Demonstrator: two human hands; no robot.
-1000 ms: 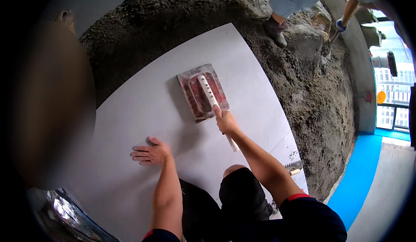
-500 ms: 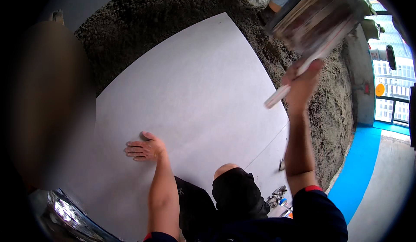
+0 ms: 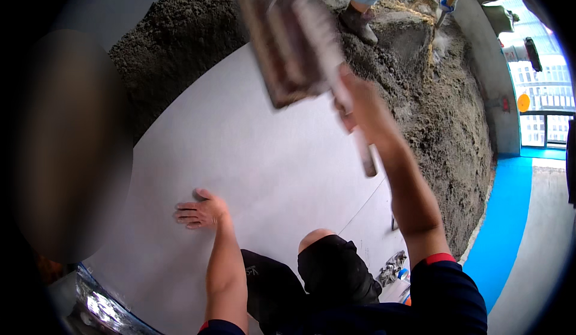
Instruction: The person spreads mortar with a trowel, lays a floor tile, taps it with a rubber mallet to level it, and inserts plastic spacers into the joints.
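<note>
A large white tile slab (image 3: 270,173) lies on a bed of dark, damp sandy mortar. Flat on its surface, fingers spread, rests my left hand (image 3: 201,209). My right hand (image 3: 355,104) is closed round the pale handle of a mallet (image 3: 291,44), raised over the slab's far edge. The mallet has a broad, blocky brownish head and is smeared by motion. My bent knee (image 3: 315,237) is at the slab's near side, where a thin seam line runs across the white surface.
Beyond the slab, another person's shoe (image 3: 360,26) stands on the mortar (image 3: 444,131); a gloved hand (image 3: 447,5) holds a tool there. A blue floor strip (image 3: 501,215) runs on the right. Shiny plastic wrapping (image 3: 102,305) sits lower left. A dark blurred shape blocks the left side.
My right hand has swung the mallet to the left, over the slab's far edge. My left hand stays on the slab. More of the other person shows at the top.
</note>
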